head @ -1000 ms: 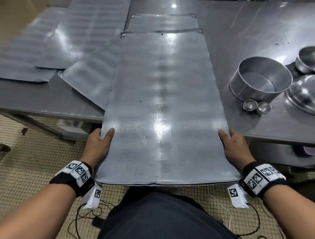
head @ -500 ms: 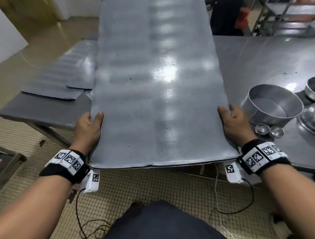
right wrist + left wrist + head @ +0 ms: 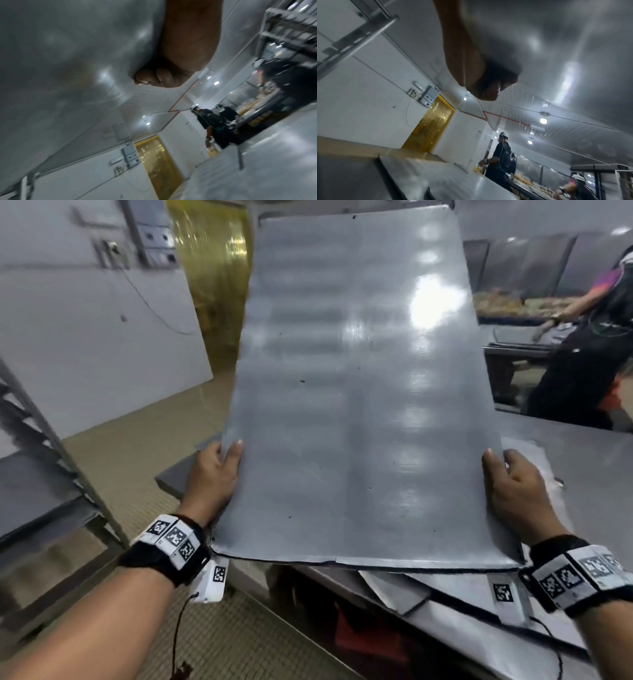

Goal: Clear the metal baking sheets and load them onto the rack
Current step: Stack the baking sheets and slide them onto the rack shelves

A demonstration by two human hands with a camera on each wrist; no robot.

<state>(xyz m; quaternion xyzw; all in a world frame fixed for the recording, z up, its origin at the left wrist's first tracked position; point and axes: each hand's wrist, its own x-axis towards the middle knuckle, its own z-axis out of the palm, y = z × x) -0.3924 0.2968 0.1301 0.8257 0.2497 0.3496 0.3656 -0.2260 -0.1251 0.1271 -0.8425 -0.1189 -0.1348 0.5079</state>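
Note:
A large flat metal baking sheet (image 3: 356, 392) is lifted in front of me, its far end tilted up. My left hand (image 3: 214, 477) grips its left edge, thumb on top and fingers curled underneath. My right hand (image 3: 510, 491) grips the right edge the same way. From below, the left wrist view shows the sheet's underside (image 3: 556, 47) with my left hand's (image 3: 481, 75) fingers curled under it. The right wrist view shows the underside (image 3: 68, 54) and my right hand's (image 3: 171, 73) fingers beneath. More sheets (image 3: 411, 590) lie on the steel table (image 3: 589, 470) under the lifted one.
A metal rack (image 3: 41, 474) with shelves stands at my left. A yellow strip curtain (image 3: 212, 275) hangs in a doorway ahead. A person in dark clothes (image 3: 592, 347) works at a counter on the right. The tiled floor (image 3: 144, 433) lies between rack and table.
The sheet has been lifted off the table and tilted up, and my view has swung left toward the rack and doorway. Both hands keep their grip on its edges.

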